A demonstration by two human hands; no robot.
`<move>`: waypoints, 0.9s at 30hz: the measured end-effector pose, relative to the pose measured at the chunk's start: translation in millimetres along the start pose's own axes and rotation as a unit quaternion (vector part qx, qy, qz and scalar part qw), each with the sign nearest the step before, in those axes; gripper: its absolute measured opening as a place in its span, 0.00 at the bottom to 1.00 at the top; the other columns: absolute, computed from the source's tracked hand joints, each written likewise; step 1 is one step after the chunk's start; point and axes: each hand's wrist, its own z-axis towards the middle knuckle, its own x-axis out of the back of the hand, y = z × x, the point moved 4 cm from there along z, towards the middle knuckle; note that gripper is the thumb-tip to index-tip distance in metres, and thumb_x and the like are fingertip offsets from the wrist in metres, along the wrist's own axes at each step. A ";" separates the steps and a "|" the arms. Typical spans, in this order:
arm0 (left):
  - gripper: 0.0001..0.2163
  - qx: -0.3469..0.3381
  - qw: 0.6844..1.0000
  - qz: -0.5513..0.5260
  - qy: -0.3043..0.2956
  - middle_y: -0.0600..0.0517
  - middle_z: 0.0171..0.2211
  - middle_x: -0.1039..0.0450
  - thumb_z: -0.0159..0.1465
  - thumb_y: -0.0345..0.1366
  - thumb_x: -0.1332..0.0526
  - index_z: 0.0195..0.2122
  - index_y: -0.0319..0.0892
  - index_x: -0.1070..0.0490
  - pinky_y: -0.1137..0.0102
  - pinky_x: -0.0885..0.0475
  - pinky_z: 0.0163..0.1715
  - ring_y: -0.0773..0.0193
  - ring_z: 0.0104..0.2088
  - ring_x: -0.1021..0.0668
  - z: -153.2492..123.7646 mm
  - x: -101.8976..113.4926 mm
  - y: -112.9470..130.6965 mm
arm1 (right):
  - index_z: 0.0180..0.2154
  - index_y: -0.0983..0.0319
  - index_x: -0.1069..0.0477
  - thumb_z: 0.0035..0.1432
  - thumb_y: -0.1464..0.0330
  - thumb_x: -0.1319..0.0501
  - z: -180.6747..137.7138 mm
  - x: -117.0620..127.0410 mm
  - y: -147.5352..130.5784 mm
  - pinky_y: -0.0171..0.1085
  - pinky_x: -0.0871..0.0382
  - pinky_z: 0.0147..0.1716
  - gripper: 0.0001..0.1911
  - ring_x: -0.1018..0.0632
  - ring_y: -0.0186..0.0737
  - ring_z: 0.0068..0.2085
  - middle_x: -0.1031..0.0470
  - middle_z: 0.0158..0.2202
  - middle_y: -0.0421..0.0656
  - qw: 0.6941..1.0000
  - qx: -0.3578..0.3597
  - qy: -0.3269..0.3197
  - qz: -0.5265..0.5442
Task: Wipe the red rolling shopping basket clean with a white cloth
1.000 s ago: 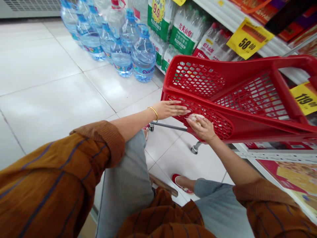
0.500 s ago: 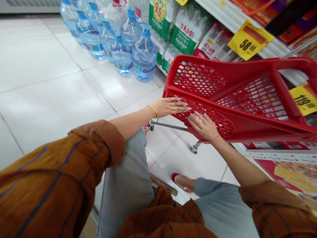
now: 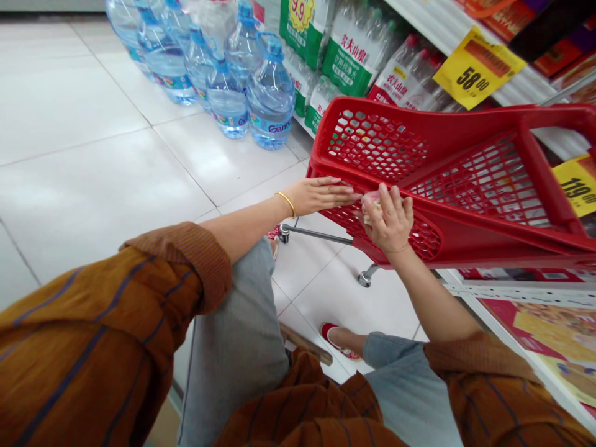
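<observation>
Here's the left hand (image 3: 323, 194), fingers stretched flat and nearly together with nothing visibly in hold, just this side of the red shopping cart (image 3: 475, 239)! And the right hand (image 3: 391, 217), against the cart's near side in view, has fingers half curled around a small crumpled whitish thing (image 3: 371, 206), its detail blurred. Big water bottles (image 3: 270, 99) stand on the floor (image 3: 102, 180) past the cart's left end.

On the floor (image 3: 93, 180), the cart (image 3: 470, 230) stands before the shelf (image 3: 435, 34); bottle packs (image 3: 349, 59) sit beyond its far edge, water jugs (image 3: 226, 99) to its left.
</observation>
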 end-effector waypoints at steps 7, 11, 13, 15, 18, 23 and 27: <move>0.26 -0.016 0.994 0.107 0.022 0.57 0.69 0.63 0.69 0.26 0.61 0.68 0.40 0.64 0.70 0.67 0.67 0.74 0.67 0.60 -1.9 -0.9 1.2 | 0.55 0.55 0.32 0.66 0.60 0.49 -6.9 -6.7 -2.6 0.51 0.46 0.64 0.19 0.34 0.44 0.62 0.30 0.58 0.46 1.000 -0.015 0.003 -0.014; 0.27 -0.021 0.984 0.173 0.040 0.56 0.69 0.63 0.67 0.26 0.59 0.68 0.40 0.61 0.68 0.67 0.67 0.71 0.67 0.61 -2.9 -1.9 2.1 | 0.56 0.54 0.33 0.67 0.65 0.50 -15.0 -9.3 -8.5 0.49 0.46 0.64 0.18 0.34 0.41 0.62 0.30 0.57 0.44 0.999 0.026 -0.019 0.002; 0.27 -0.022 0.979 0.198 0.044 0.57 0.70 0.64 0.67 0.27 0.58 0.68 0.41 0.60 0.67 0.66 0.67 0.70 0.67 0.62 -2.8 -2.2 2.8 | 0.56 0.54 0.33 0.67 0.66 0.50 -21.3 -14.8 -11.6 0.49 0.46 0.64 0.18 0.33 0.41 0.62 0.29 0.57 0.45 0.998 0.039 -0.046 0.023; 0.27 -0.022 0.975 0.216 0.049 0.57 0.70 0.64 0.67 0.28 0.57 0.68 0.41 0.60 0.66 0.66 0.67 0.69 0.67 0.62 -2.5 -1.7 3.5 | 0.57 0.54 0.34 0.67 0.66 0.50 -28.0 -20.5 -14.8 0.49 0.47 0.64 0.18 0.33 0.40 0.62 0.29 0.57 0.45 0.996 0.056 -0.057 0.048; 0.28 -0.022 0.970 0.235 0.054 0.57 0.69 0.62 0.66 0.28 0.57 0.68 0.41 0.59 0.66 0.64 0.67 0.69 0.67 0.61 -2.1 0.3 4.3 | 0.58 0.53 0.36 0.67 0.68 0.49 -35.8 -27.2 -18.2 0.49 0.47 0.65 0.19 0.34 0.40 0.62 0.29 0.57 0.45 0.994 0.074 -0.042 0.072; 0.27 -0.023 0.965 0.259 0.032 0.58 0.69 0.67 0.67 0.28 0.59 0.68 0.42 0.60 0.71 0.55 0.66 0.70 0.67 0.59 -1.0 3.9 4.4 | 0.56 0.53 0.34 0.67 0.71 0.50 -43.6 -39.3 -23.2 0.49 0.41 0.62 0.19 0.32 0.40 0.61 0.27 0.55 0.43 0.989 0.086 -0.081 0.094; 0.28 -0.031 0.962 0.271 -0.016 0.57 0.70 0.68 0.67 0.29 0.58 0.68 0.43 0.61 0.68 0.54 0.66 0.68 0.67 0.59 -0.1 4.3 4.9 | 0.54 0.55 0.32 0.68 0.70 0.51 -49.8 -46.9 -29.6 0.45 0.37 0.60 0.18 0.31 0.39 0.60 0.26 0.54 0.43 0.986 0.101 -0.095 0.088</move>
